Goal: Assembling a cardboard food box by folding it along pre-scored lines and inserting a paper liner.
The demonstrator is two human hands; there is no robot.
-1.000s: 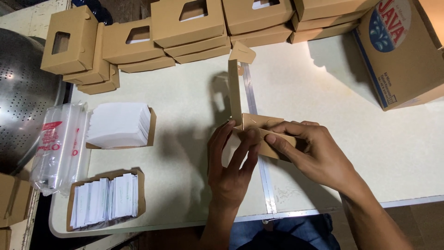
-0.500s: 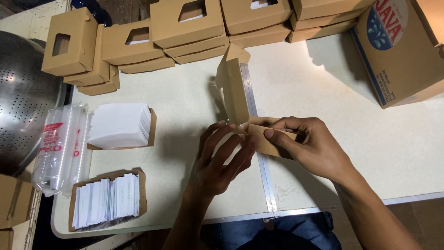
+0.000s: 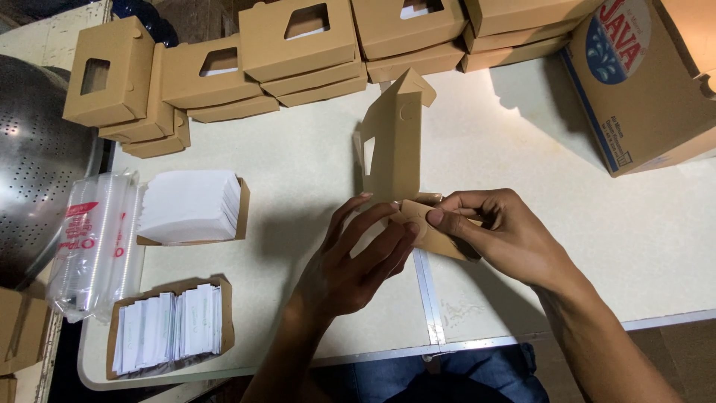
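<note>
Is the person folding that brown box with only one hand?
No, both the left hand and the right hand grip the unfolded cardboard box.

Lower part of folded box point(image 3: 395, 142) hidden behind both hands. Big carton point(image 3: 641, 82), metal colander point(image 3: 37, 164), top-row boxes point(image 3: 410, 22) cut off by frame edge.

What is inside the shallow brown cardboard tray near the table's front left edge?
The shallow brown cardboard tray holds small white paper packets standing on edge in rows, filling it. Whatever lies beneath them, and the tray's bottom, is covered.
</note>
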